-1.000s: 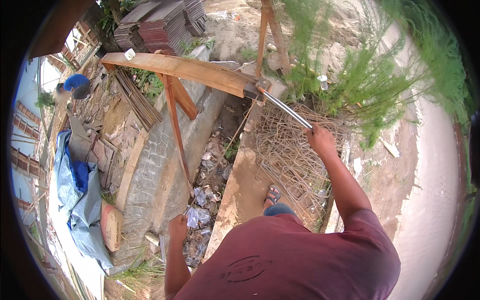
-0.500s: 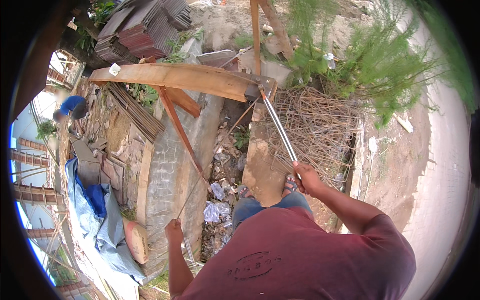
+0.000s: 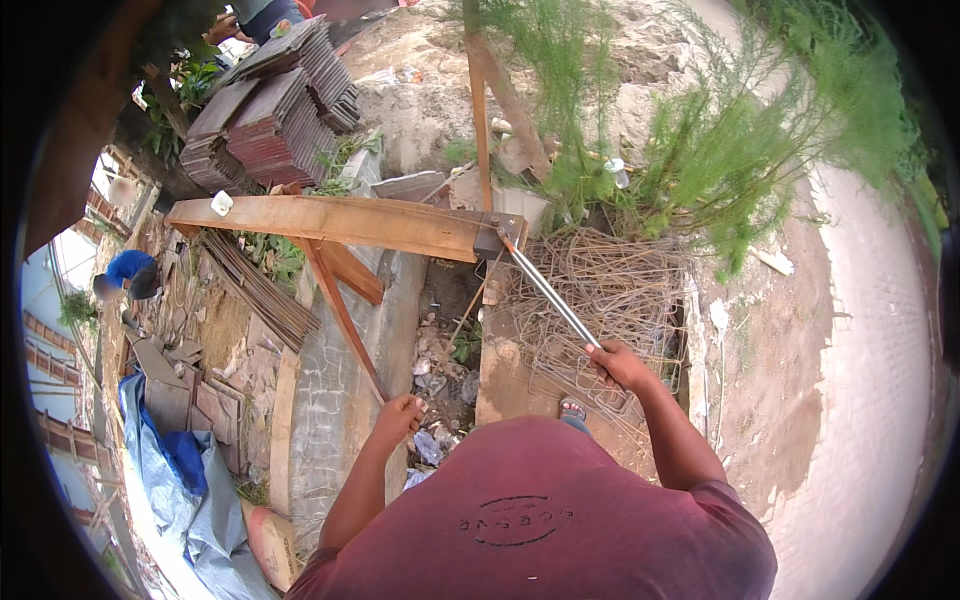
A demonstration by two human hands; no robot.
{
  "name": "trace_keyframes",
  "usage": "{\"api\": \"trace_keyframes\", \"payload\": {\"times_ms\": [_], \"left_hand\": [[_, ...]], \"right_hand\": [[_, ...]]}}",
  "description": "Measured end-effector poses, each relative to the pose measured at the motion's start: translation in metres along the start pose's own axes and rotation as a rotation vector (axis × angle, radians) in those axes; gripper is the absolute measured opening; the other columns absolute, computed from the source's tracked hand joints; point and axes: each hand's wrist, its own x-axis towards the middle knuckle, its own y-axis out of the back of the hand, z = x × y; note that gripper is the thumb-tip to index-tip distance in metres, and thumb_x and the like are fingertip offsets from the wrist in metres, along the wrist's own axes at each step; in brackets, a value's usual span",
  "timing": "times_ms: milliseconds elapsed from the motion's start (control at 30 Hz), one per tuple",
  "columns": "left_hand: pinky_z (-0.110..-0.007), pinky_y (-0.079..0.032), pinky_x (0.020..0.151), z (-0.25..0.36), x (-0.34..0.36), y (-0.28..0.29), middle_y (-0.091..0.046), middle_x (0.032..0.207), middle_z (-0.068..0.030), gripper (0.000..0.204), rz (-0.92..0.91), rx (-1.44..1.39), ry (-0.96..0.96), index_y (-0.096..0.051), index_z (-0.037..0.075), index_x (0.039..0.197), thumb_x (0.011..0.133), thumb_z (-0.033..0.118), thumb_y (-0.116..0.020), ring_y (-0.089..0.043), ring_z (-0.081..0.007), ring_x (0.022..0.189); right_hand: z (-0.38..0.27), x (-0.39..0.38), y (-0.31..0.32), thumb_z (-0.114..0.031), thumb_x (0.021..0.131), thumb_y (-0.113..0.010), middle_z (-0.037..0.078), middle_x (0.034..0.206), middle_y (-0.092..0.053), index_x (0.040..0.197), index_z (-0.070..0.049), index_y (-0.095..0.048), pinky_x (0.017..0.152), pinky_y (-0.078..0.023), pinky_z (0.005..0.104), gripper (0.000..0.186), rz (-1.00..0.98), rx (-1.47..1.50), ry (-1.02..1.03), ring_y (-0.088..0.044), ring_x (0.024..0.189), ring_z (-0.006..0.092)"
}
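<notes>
My right hand [image 3: 617, 364] is closed round the lower end of a long steel bending bar [image 3: 560, 308]. The bar's rusty head rests at a dark metal plate [image 3: 491, 240] on the right end of a wooden beam [image 3: 350, 221]. My left hand [image 3: 402, 415] is closed beside the lower end of a slanting red-brown wooden brace [image 3: 343, 315]. A thin metal rod [image 3: 470, 310] runs from the plate down toward its fingers. The rod is hard to make out close to the hand.
Many bent metal rods [image 3: 610, 300] lie heaped right of the plate. A low masonry wall [image 3: 345, 425] borders a littered trench. Stacked corrugated roof tiles [image 3: 270, 130] stand at the far left, near straight rods [image 3: 260, 290]. A person in blue [image 3: 130, 268] bends over at left.
My left hand has moved up and right, closer to the beam, and less rod shows. My right hand still holds the bar at the plate. The whole view has shifted a little.
</notes>
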Motion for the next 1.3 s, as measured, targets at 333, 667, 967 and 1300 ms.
{"api": "trace_keyframes", "payload": {"times_ms": [333,667,967,1300], "left_hand": [[-0.041,-0.043,0.058,0.045,-0.010,-0.083,-0.059,0.066,-0.0186,0.022,0.612,0.383,-0.414,-0.062,0.003,0.083,0.086,0.025,-0.062,-0.058,-0.0354,0.062],[-0.026,-0.031,0.044,0.100,-0.104,-0.056,-0.043,0.053,0.0004,0.033,1.018,0.077,-0.670,-0.052,0.003,0.069,0.092,0.025,-0.059,-0.040,-0.0064,0.048],[-0.023,-0.031,0.039,0.010,-0.125,-0.090,-0.043,0.051,-0.0005,0.042,0.829,-0.572,-0.456,-0.052,0.005,0.070,0.095,0.039,-0.052,-0.040,-0.0078,0.041],[-0.025,-0.036,0.044,-0.010,-0.102,-0.120,-0.044,0.054,-0.0017,0.044,0.621,-0.434,-0.283,-0.051,0.005,0.069,0.097,0.040,-0.049,-0.044,-0.0106,0.045]], "right_hand": [[0.002,0.023,0.030,-0.039,0.078,-0.069,0.017,0.069,-0.062,0.085,-0.005,-0.065,0.063,-0.047,0.0416,0.035,0.401,-0.309,0.281,-0.060,0.064,0.0334],[-0.181,0.104,0.070,-0.033,0.087,-0.067,0.000,0.067,-0.054,0.104,-0.001,-0.062,0.059,-0.041,0.0272,0.037,0.725,-0.063,1.155,-0.048,0.062,0.0093],[-0.225,0.083,0.045,-0.037,0.086,-0.068,-0.003,0.063,-0.044,0.087,-0.002,-0.058,0.055,-0.034,0.0262,0.036,0.050,0.115,1.014,-0.040,0.061,0.0076],[-0.186,0.097,0.097,-0.038,0.083,-0.070,0.001,0.057,-0.042,0.075,-0.003,-0.055,0.051,-0.035,0.0322,0.040,0.020,-0.124,0.913,-0.039,0.055,0.0126]]}}
